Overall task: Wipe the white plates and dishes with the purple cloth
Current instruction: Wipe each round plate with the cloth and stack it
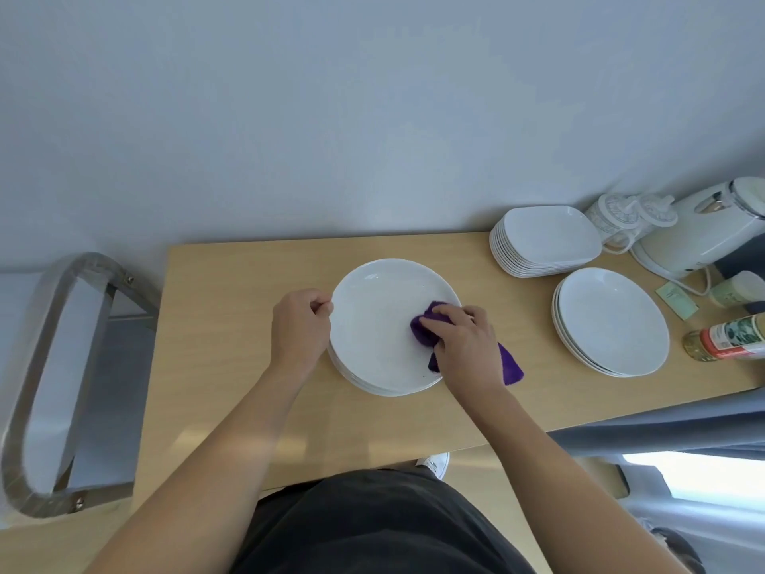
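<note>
1. The right hand (463,337) is gripping the bunched purple cloth (426,327) and pressing it onto the right half of the top plate (376,321). A loose tail of cloth is trailing over the rim onto the wooden surface (232,366).
2. The left hand (302,325) is pinching that plate's left rim with curled fingers, steadying it on the near stack (372,389) of round plates beneath.
3. As I judge it, a hard sideways stroke is risking the top plate skidding off its stack should the left pinch slacken, since glazed plates are sliding easily on each other.
4. Further right, a second stack of round plates (612,321) is sitting beside a lying bottle (728,337).
5. Farthest back, a stack of square dishes (546,238) is standing just beside a white kettle (703,229).
</note>
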`<state>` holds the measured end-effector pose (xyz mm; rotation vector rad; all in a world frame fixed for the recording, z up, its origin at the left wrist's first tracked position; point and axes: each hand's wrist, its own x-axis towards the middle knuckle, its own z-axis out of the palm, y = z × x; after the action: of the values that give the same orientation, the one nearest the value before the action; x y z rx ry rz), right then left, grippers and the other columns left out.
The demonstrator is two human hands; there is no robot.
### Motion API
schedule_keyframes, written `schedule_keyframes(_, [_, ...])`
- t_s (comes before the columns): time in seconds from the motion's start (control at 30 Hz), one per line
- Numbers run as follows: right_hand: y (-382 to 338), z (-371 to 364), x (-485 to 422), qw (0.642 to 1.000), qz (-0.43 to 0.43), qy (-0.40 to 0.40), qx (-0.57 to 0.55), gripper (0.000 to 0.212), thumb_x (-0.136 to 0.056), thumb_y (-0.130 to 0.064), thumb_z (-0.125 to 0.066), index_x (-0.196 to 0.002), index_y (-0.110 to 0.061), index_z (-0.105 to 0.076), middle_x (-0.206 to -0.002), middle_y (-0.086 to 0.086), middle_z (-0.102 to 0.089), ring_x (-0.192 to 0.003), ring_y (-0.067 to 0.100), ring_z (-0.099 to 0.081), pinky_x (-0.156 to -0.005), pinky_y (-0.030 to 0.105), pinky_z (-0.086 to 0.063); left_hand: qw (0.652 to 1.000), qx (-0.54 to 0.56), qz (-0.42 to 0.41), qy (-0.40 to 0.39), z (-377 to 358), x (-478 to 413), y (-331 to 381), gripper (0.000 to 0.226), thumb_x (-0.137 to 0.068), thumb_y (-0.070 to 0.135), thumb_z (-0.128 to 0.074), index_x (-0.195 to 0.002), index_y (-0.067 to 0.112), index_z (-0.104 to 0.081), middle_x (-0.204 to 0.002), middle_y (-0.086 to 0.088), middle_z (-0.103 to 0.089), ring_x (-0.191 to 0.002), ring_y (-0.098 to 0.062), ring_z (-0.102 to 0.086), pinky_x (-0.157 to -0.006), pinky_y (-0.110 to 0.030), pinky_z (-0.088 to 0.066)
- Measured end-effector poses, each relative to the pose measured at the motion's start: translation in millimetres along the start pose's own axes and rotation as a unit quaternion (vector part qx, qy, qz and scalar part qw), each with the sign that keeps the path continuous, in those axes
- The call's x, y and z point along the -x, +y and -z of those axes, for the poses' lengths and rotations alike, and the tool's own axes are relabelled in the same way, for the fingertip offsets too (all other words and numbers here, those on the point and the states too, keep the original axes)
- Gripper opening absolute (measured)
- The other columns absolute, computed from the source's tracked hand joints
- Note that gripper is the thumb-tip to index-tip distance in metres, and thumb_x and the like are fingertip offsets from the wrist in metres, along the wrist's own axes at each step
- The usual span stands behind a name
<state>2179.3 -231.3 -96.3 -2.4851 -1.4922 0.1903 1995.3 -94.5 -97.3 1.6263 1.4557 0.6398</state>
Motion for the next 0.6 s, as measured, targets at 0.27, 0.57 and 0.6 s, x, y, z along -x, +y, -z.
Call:
schedule_keyframes(0.27, [-22,-20,-21,0.999,-0.011,0.042,0.022,0.055,-0.077,-0.002,-0.066,-0.128,-0.023,-0.067,-0.134,0.002,-0.061,-0.124,0.034,-0.050,-0.103,0.047,-0.039,0.999,-0.030,-0.023,0.000,0,0,-1,0.014,-0.092,0.004,-0.061,-0.092,0.006,-0.075,-0.078,0.001,-0.067,-0.079,-0.021,-0.064,-0.069,-0.027,-0.048])
schedule_keyframes(0.57, [-23,-17,-33,0.999,0.007,0.003,0.037,0.053,-0.089,-0.009,-0.061,-0.140,-0.022,-0.056,-0.148,0.001,-0.047,-0.137,0.031,-0.036,-0.111,0.040,-0.028,1.000,-0.004,0.006,0.007,-4,1,-3,0.016,-0.092,0.006,-0.062,-0.099,0.009,-0.076,-0.087,0.005,-0.069,-0.084,-0.015,-0.063,-0.076,-0.025,-0.046])
schedule_keyframes(0.6, [-27,-18,-36,0.999,0.016,-0.011,0.033,0.052,-0.093,-0.011,-0.058,-0.143,-0.023,-0.052,-0.151,-0.001,-0.045,-0.138,0.029,-0.035,-0.111,0.038,-0.027,1.000,0.011,0.016,0.007,-4,2,-4,0.016,-0.092,0.007,-0.062,-0.100,0.010,-0.076,-0.088,0.005,-0.070,-0.085,-0.014,-0.064,-0.079,-0.027,-0.049])
